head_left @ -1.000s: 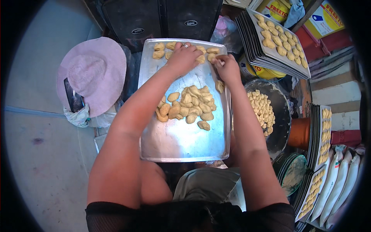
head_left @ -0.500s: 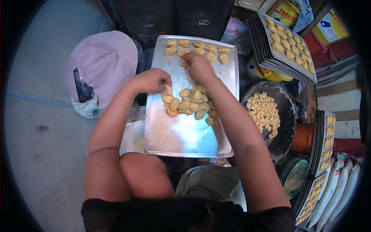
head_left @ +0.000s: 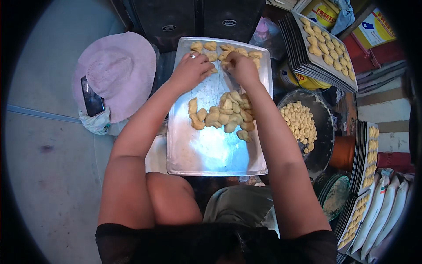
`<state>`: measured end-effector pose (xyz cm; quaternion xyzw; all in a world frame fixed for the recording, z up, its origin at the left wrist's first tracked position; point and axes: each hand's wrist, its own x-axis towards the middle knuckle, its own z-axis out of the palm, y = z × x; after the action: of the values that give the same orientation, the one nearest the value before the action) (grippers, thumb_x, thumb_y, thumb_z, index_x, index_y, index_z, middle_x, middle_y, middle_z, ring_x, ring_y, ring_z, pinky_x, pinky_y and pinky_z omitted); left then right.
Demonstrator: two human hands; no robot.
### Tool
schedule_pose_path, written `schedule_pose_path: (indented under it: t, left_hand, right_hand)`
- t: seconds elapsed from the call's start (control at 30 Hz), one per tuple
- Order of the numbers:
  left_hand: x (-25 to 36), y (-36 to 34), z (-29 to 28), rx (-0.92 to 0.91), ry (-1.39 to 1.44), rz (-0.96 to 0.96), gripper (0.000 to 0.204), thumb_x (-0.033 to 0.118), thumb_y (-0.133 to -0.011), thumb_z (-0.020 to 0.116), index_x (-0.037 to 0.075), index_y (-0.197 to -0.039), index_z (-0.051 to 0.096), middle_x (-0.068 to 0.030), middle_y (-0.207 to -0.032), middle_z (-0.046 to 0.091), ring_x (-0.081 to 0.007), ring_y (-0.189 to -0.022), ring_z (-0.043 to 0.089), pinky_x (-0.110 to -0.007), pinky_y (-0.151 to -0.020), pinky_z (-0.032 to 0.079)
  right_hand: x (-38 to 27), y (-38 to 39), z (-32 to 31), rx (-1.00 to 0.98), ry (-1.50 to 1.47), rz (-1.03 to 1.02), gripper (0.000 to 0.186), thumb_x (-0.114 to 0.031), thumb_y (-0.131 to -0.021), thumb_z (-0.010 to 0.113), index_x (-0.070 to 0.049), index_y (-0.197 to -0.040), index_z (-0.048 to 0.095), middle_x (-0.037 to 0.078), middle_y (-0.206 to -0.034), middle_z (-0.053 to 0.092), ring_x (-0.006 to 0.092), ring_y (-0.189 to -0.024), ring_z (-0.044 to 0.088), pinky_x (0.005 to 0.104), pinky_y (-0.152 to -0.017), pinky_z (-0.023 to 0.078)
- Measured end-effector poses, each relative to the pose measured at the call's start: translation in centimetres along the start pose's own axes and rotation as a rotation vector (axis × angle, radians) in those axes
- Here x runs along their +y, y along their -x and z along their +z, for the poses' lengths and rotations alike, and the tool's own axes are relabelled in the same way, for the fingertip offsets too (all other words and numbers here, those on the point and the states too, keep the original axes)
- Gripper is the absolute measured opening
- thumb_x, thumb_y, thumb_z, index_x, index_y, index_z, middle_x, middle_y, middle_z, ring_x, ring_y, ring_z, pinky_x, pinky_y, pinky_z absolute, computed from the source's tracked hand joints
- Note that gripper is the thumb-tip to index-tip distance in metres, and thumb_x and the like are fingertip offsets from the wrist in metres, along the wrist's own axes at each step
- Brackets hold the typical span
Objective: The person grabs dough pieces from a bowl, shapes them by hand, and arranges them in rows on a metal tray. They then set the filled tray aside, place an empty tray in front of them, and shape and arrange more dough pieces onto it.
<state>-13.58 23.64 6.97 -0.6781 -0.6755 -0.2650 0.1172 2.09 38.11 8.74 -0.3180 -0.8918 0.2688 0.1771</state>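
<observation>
A metal baking tray (head_left: 189, 156) lies before me, with rows of twisted, pale yellow dough pieces (head_left: 210, 45) along its far end. Over the left of those rows, my left hand (head_left: 192, 71), with a ring on one finger, curls its fingertips round a dough piece (head_left: 214, 70). My right hand (head_left: 242, 69) is beside it, closed with its fingertips on another dough piece, mostly hidden by the fingers. A loose heap of dough pieces (head_left: 226, 115) lies across the middle of the tray, partly behind my right forearm.
Right of the tray stands a dark basin (head_left: 323, 132) of small dough lumps (head_left: 300, 123). Stacked trays (head_left: 327, 49) with shaped dough rise at the far right, and more stacks (head_left: 369, 154) stand nearer. A pink hat (head_left: 116, 75) and a phone (head_left: 92, 97) lie at left. Black speakers (head_left: 226, 22) stand behind.
My left hand has moved from the heap's left edge to the far rows. My right hand has shifted slightly right along those rows. A dough piece now stands at the heap's upper left.
</observation>
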Motion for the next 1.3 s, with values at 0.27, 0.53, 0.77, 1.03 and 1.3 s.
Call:
schedule_pose_path:
  t: [0.27, 0.53, 0.77, 1.03, 1.3]
  left_hand:
    - [0.7, -0.4, 0.8, -0.11, -0.179, -0.056, 0.023, 0.026, -0.084, 0.069, 0.012, -0.102, 0.07, -0.0031, -0.105, 0.062, -0.0244, -0.114, 0.052, -0.041, -0.099, 0.035]
    - [2.4, -3.5, 1.8, -0.317, -0.121, -0.01, 0.031, 0.024, -0.084, 0.067, 0.013, -0.113, 0.066, -0.0033, -0.111, 0.062, -0.0251, -0.117, 0.051, -0.043, -0.102, 0.031]
    - [4.7, -4.5, 3.5, -0.093, -0.007, 0.089, 0.025, 0.021, -0.084, 0.066, 0.012, -0.106, 0.069, -0.0032, -0.109, 0.063, -0.0232, -0.114, 0.053, -0.042, -0.101, 0.031]
    - [5.4, -6.8, 5.0, -0.376, -0.181, 0.194, 0.026, 0.016, -0.08, 0.065, 0.014, -0.105, 0.07, -0.0007, -0.102, 0.064, -0.0198, -0.109, 0.054, -0.041, -0.095, 0.034]
    - [5.6, -6.2, 5.1, -0.35, -0.091, 0.256, 0.028, 0.016, -0.079, 0.065, 0.017, -0.107, 0.068, -0.0028, -0.102, 0.063, -0.0205, -0.109, 0.054, -0.039, -0.097, 0.035]
  right_hand:
    - [2.2, 5.1, -3.7, -0.597, -0.122, -0.187, 0.026, -0.014, -0.081, 0.075, -0.004, -0.103, 0.067, 0.01, -0.101, 0.069, 0.0205, -0.088, 0.066, 0.0299, -0.084, 0.05]
    - [4.0, 2.4, -0.4, 0.073, -0.482, 0.1, 0.022, -0.011, -0.08, 0.077, -0.001, -0.096, 0.066, 0.008, -0.08, 0.065, 0.0166, -0.078, 0.065, 0.0315, -0.069, 0.051]
    - [3.9, 5.2, -3.7, 0.048, -0.276, 0.259, 0.033, -0.023, -0.076, 0.079, -0.002, -0.098, 0.068, 0.009, -0.078, 0.065, 0.0177, -0.073, 0.062, 0.0305, -0.072, 0.049]
    - [6.6, 6.7, -6.1, -0.21, -0.781, 0.188, 0.014, -0.002, -0.082, 0.068, 0.001, -0.095, 0.069, 0.005, -0.084, 0.069, 0.0112, -0.075, 0.062, 0.0251, -0.073, 0.049]
    - [7.5, 5.7, -1.9, 0.333, -0.089, -0.007, 0.014, -0.011, -0.082, 0.071, -0.006, -0.095, 0.073, 0.014, -0.09, 0.066, 0.0307, -0.085, 0.065, 0.0383, -0.076, 0.052]
